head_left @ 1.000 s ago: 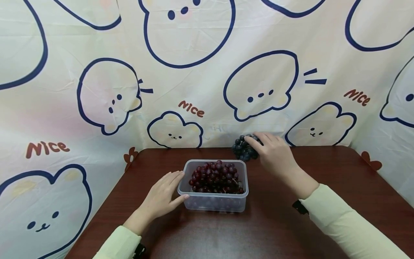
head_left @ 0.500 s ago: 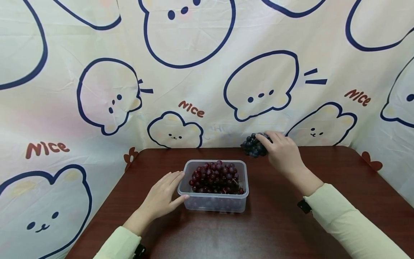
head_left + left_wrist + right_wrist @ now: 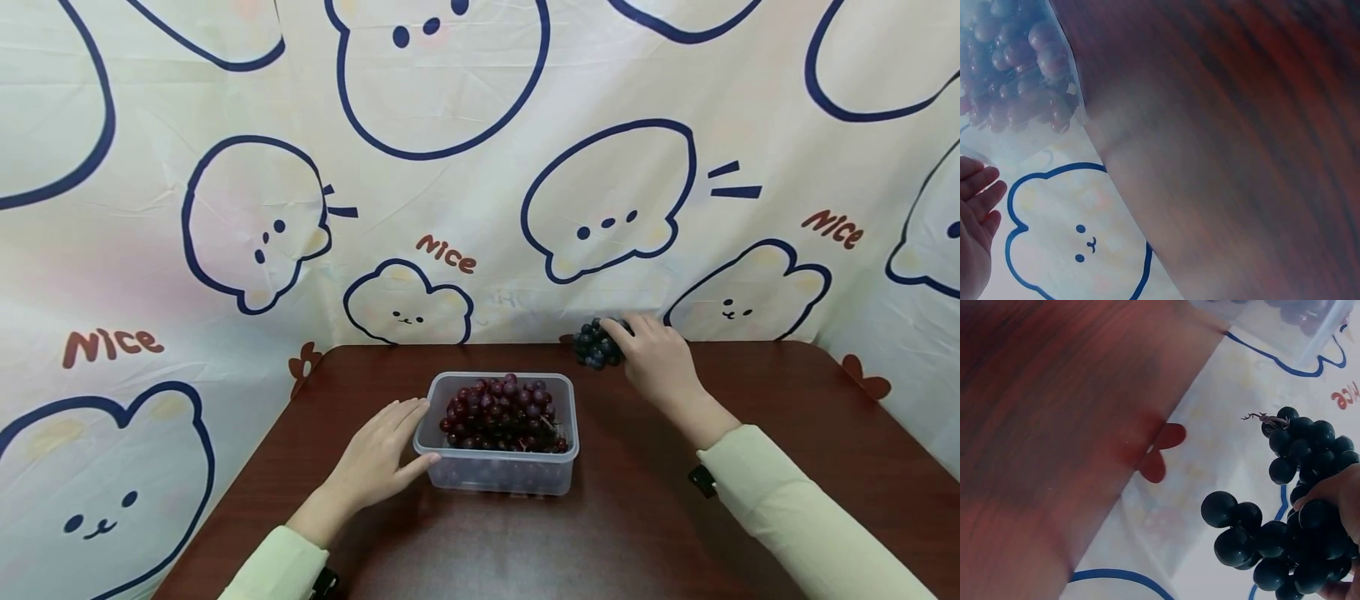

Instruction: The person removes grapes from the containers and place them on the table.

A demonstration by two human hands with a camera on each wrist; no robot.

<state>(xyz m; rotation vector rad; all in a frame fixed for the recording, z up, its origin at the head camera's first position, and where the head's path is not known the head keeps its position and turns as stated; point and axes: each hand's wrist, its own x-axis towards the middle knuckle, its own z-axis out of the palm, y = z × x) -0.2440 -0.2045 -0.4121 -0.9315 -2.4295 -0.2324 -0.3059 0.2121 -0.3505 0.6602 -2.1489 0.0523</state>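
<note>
A bunch of dark blue-black grapes (image 3: 597, 345) is in my right hand (image 3: 660, 362), behind and to the right of a clear plastic box (image 3: 498, 472). In the right wrist view the thumb and fingers grip the dark grapes (image 3: 1279, 544), and a bare stem sticks out at the top. Red grapes (image 3: 498, 412) fill much of the box. My left hand (image 3: 375, 454) lies at the box's left side, fingers straight along the rim and thumb by the front left corner. In the left wrist view the left hand's fingers (image 3: 982, 194) show beneath the box.
The box stands on a dark red-brown wooden table (image 3: 480, 550). Behind the table's far edge hangs a pale cloth (image 3: 495, 208) printed with blue-outlined bears, and it runs along both sides too. A black strap (image 3: 702, 481) shows at the right cuff.
My right hand has carried the dark grapes to the right, away from the box's back right corner, then slightly lower. My left hand has stayed at the box, which has not moved.
</note>
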